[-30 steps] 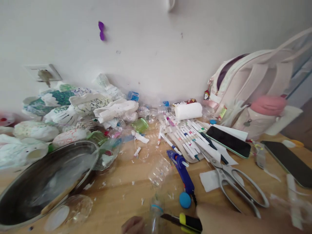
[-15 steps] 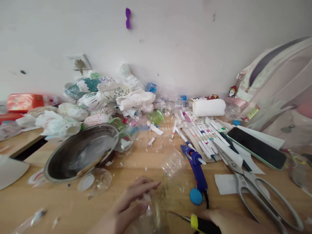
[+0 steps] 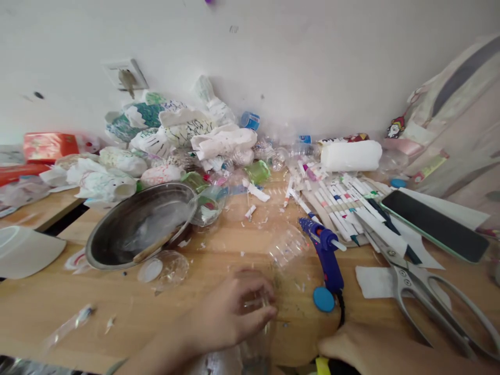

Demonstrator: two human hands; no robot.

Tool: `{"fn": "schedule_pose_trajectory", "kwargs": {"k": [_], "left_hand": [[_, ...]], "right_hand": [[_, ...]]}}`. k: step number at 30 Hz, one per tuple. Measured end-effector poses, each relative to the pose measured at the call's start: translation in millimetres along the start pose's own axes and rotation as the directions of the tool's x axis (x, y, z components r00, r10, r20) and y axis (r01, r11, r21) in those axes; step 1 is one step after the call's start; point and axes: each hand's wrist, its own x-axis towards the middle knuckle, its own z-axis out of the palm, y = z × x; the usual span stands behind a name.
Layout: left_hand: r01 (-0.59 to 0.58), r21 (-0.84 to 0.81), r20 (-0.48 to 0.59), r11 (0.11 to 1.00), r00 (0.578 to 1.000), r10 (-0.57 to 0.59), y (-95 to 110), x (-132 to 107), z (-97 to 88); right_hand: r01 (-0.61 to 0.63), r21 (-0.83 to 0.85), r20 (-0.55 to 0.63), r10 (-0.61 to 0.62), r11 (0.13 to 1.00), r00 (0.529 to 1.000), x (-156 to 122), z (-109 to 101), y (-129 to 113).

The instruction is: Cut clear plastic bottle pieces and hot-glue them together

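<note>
My left hand curls over the top of a clear plastic bottle piece near the table's front edge, fingers wrapped round it. At the bottom right, my right hand is closed on a yellow and black utility knife, only partly in view. Just beyond the hands lie a clear bottle section, a blue glue gun and a blue cap.
A metal bowl with a stick in it sits left of centre. Painted white bottles are heaped against the wall. Markers, large scissors, a phone, a paper roll and a backpack fill the right.
The view has swung left and down. My left hand came up from the bottom edge and closed over the clear bottle piece; my right hand stays low with the knife.
</note>
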Motion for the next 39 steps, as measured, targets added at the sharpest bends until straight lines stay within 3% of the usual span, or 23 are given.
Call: {"fn": "schedule_pose_trajectory", "kwargs": {"k": [4,11,16,22,39], "left_hand": [[-0.068,0.149,-0.029,0.987,0.997,0.073,0.3,4.5,2.1],[-0.090,0.188,0.037,0.978,0.996,0.084,-5.9,14.9,7.3],[-0.081,0.164,0.080,0.983,0.994,0.068,-5.3,19.3,7.7],[-0.013,0.142,0.098,0.990,0.995,-0.001,-4.4,22.0,9.3],[-0.006,0.039,0.052,0.999,0.999,0.004,-5.8,19.3,11.7]], "right_hand": [[-0.021,-0.096,0.002,0.021,0.995,1.000,16.6,16.1,0.7],[-0.001,-0.202,-0.077,-0.015,0.979,0.997,22.8,29.5,0.2],[-0.096,-0.262,-0.135,0.062,0.960,0.989,22.6,35.1,3.7],[-0.105,-0.239,-0.125,0.076,0.965,0.989,23.4,35.2,3.6],[-0.094,-0.259,-0.159,0.054,0.961,0.986,20.8,31.8,0.5]]}}
